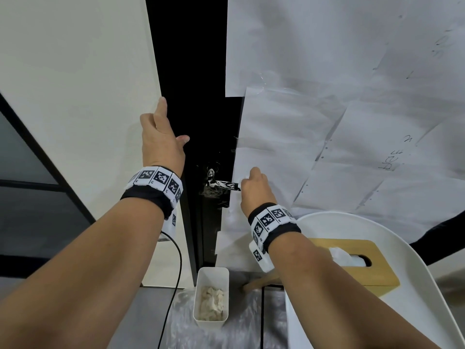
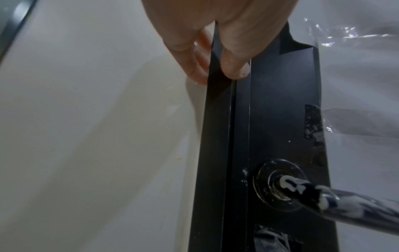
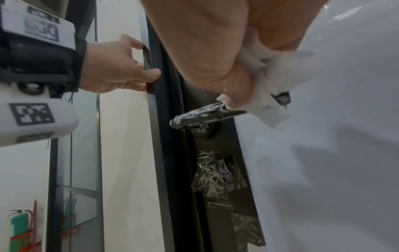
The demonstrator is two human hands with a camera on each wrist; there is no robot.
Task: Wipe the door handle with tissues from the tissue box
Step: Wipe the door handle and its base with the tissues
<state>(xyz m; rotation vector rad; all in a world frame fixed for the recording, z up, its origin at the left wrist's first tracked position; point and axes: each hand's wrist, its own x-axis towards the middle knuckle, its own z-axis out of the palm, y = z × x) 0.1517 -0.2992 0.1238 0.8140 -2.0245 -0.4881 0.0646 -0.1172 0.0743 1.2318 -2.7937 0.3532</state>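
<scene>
The black door handle is smeared with white streaks and juts from the dark door edge. My right hand grips a white tissue wrapped round the handle's free end. My left hand is higher up. It holds the black door edge, thumb on the dark face and fingers on the white side. A wooden tissue box with a tissue poking out sits on a white seat at the lower right.
White paper sheets taped with clear film cover the door right of the handle. A white bin holding crumpled used tissues stands on the floor below the handle. A black cable hangs from my left wrist. A green fire extinguisher stands far left.
</scene>
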